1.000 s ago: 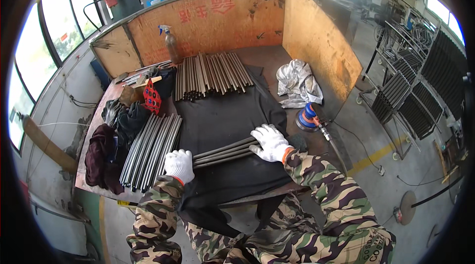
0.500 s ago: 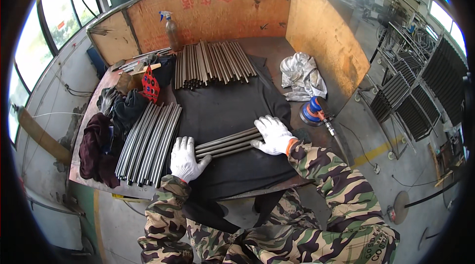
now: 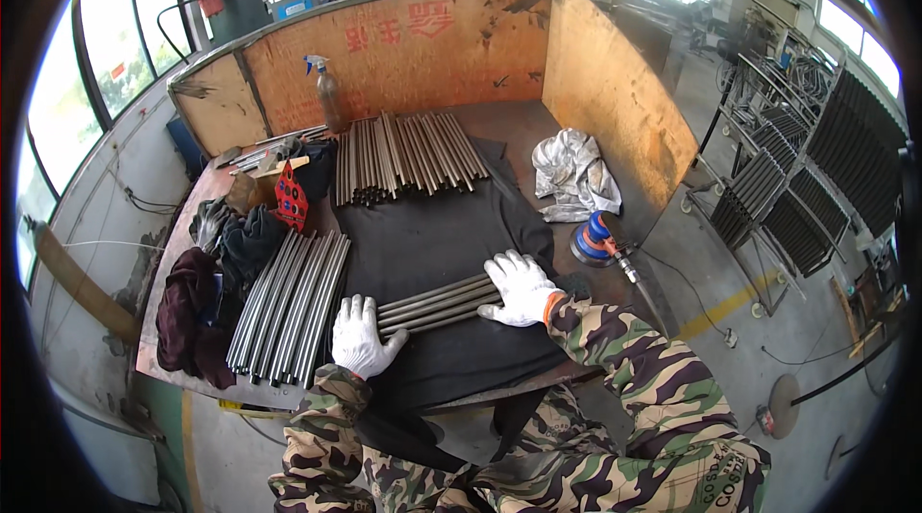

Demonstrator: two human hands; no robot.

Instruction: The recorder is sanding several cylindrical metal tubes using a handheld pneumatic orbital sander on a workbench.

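Several dark metal rods (image 3: 437, 306) lie side by side on a black cloth (image 3: 423, 242), slanting up to the right between my hands. My left hand (image 3: 365, 335), in a white knit glove, rests at their left ends with fingers stretched and thumb along the nearest rod. At the right ends, my right hand (image 3: 519, 289), gloved the same way, lies over the rod tips with fingers extended. Left of the cloth is a row of shinier rods (image 3: 290, 309). A larger batch of brownish rods (image 3: 408, 159) sits at the cloth's far end.
An orbital sander (image 3: 595, 239) with a hose lies to the right, near a crumpled grey-white rag (image 3: 574, 172). Wooden boards (image 3: 403, 47) wall the table's back and right. A spray bottle (image 3: 327, 95) stands far left; dark rags (image 3: 187, 316) are heaped at the left edge.
The view has tilted upward, so the table and both hands sit lower in the picture. My hands keep about the same place at the ends of the dark rods.
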